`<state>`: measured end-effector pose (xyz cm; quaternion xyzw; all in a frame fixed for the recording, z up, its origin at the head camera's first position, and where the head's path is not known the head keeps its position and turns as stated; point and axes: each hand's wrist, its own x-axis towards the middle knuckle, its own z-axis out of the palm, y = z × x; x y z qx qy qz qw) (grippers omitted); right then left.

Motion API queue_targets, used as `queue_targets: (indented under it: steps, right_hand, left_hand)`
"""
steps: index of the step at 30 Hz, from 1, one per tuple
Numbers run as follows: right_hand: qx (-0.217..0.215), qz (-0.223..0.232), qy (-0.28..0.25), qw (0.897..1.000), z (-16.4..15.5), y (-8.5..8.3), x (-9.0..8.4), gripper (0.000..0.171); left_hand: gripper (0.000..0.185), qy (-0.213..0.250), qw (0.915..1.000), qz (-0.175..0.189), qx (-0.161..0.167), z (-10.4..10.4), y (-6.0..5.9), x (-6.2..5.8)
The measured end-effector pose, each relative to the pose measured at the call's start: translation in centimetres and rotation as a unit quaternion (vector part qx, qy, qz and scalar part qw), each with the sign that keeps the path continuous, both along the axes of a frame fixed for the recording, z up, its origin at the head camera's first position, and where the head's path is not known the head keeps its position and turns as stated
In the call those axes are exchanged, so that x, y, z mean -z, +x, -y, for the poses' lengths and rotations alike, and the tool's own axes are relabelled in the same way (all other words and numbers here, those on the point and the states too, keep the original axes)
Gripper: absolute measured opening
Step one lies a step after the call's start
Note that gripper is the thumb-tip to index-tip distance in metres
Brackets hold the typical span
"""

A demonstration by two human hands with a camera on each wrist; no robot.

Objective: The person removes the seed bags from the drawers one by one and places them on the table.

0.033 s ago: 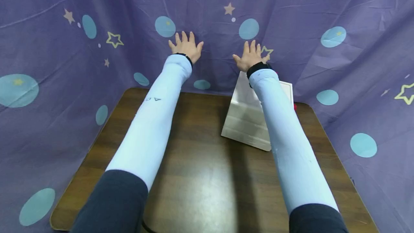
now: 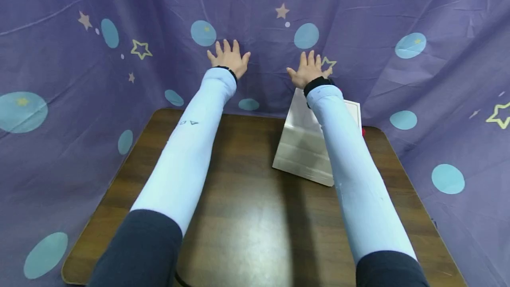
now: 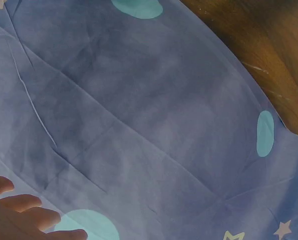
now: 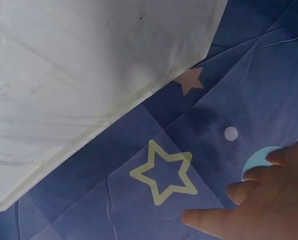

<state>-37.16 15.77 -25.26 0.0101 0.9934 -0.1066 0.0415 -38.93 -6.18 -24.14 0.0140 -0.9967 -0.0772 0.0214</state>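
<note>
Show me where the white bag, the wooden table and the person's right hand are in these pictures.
white bag (image 2: 303, 145): head view, on its front face.
wooden table (image 2: 247, 198): head view, on the bare top near the middle.
right hand (image 2: 308, 71): head view, on the back of the hand.

- White box (image 2: 307, 145): the right sleeve (image 2: 350, 167) crosses its right side in the head view and hides that part; the right wrist view cuts it off at the top and left edges.
- Red object (image 2: 363, 131): only a small sliver shows at the box's far right corner; too little to identify.
- Left hand (image 3: 24, 215): the left wrist view shows just four fingertips at the lower left corner; palm and thumb lie outside.
- Right hand (image 4: 268, 200): cut off by the right and bottom edges of the right wrist view.
- Table (image 2: 247, 216): its near edge falls below the head view.
</note>
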Motion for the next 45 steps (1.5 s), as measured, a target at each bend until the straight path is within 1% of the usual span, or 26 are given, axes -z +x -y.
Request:
queue_targets:
  steps: [4,7,11,14,16,19,22,26,28,32,34,37,39,40,42,45]
  right_hand:
    - [-0.009,0.01,0.008,1.0,-0.1,-0.3,0.1,0.075]
    - [-0.024,0.024,0.014,0.999,-0.8,-0.8,0.1,0.077]
    - [-0.049,0.029,0.019,0.998,-2.4,-0.9,-0.6,0.081]
    - [-0.083,0.034,0.025,0.996,-4.2,-0.2,-1.4,0.084]
    - [-0.111,0.046,0.026,0.992,-5.6,0.3,-1.9,0.085]
    - [-0.145,0.04,0.027,0.988,-7.7,1.0,-2.2,0.082]
    - [-0.154,0.03,0.028,0.987,-9.7,1.6,-2.0,0.081]
    - [-0.149,0.029,0.036,0.988,-12.3,2.2,-1.4,0.084]
    - [-0.15,0.028,0.039,0.988,-13.7,2.5,-1.0,0.084]
    - [-0.143,0.044,0.03,0.988,-16.6,2.8,0.3,0.083]
    - [-0.128,0.057,0.019,0.99,-18.1,2.9,1.2,0.086]
    - [-0.096,0.075,-0.005,0.993,-20.1,3.0,2.6,0.093]
    - [-0.074,0.087,-0.025,0.993,-21.1,3.1,3.6,0.099]
    - [-0.07,0.091,-0.036,0.993,-21.5,3.1,4.0,0.1]
    - [-0.065,0.103,-0.057,0.991,-22.0,3.2,4.8,0.101]
    - [-0.077,0.111,-0.077,0.988,-22.3,3.3,5.6,0.098]
  left_hand:
    - [0.069,0.004,1.0,0.001,0.002,-0.1,-0.1,0.3]
    - [0.069,0.016,0.9996,-0.006,0.022,-0.4,-0.1,0.5]
    - [0.068,0.044,0.9957,-0.033,0.074,-1.4,0.5,0.8]
    - [0.067,0.067,0.9888,-0.054,0.122,-2.5,1.3,1.2]
    - [0.066,0.085,0.9822,-0.069,0.153,-3.3,1.9,1.6]
    - [0.068,0.111,0.9702,-0.084,0.198,-4.5,3.0,2.2]
    - [0.068,0.138,0.9565,-0.101,0.236,-5.6,4.5,2.9]
    - [0.064,0.165,0.9364,-0.124,0.284,-7.4,7.1,4.0]
    - [0.062,0.157,0.9271,-0.14,0.31,-8.4,8.4,4.7]
    - [0.057,0.11,0.9053,-0.189,0.364,-10.3,11.0,6.4]
    - [0.054,0.091,0.8937,-0.21,0.386,-11.2,11.9,7.5]
    - [0.047,0.082,0.8774,-0.232,0.412,-12.6,12.8,9.2]
    - [0.045,0.08,0.8717,-0.238,0.421,-13.5,13.1,10.2]
    - [0.044,0.075,0.871,-0.24,0.422,-13.8,13.2,10.7]
    - [0.044,0.062,0.8711,-0.244,0.422,-14.4,13.2,11.5]
    - [0.039,0.04,0.8736,-0.251,0.415,-14.8,13.2,12.3]
